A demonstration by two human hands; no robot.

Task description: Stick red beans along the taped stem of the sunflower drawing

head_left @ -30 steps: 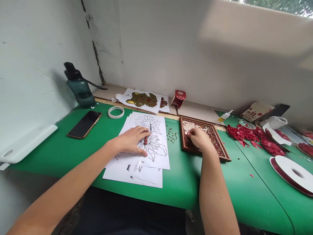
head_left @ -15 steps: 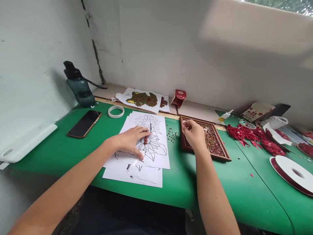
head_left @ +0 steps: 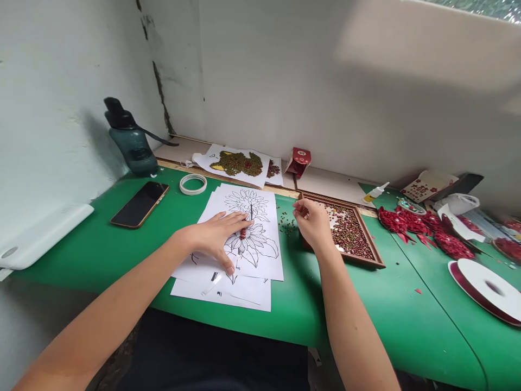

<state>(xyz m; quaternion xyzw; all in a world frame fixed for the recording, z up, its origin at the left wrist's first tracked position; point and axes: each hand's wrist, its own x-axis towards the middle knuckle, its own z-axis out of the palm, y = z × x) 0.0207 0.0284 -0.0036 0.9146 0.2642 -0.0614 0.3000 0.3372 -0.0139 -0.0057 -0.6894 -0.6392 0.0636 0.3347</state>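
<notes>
My left hand (head_left: 214,239) lies with its fingers spread on a white sheet with a line drawing of flowers (head_left: 266,267). Beneath its fingertips, a small group of red beans (head_left: 243,233) sits on the drawing's lower flower. My right hand (head_left: 315,224) is over the left side of a brown wooden tray (head_left: 371,234), thumb and fingers pinched together. Anything between those fingertips is too small to make out. Mixed red and green beans (head_left: 353,233) fill much of the tray. Several loose green beans (head_left: 288,224) are scattered between the sheet and the tray.
A phone (head_left: 140,205), a tape roll (head_left: 192,184) and a dark water bottle (head_left: 132,146) stand left. A bean picture (head_left: 238,164) and a red box (head_left: 299,162) lie behind. To the right are a glue bottle (head_left: 375,193), red ribbon flowers (head_left: 411,221) and a ribbon spool (head_left: 484,282).
My right hand has moved left, from over the beans to the tray's left edge, uncovering more of the tray floor. My left hand stays on the sheet, its thumb shifted slightly.
</notes>
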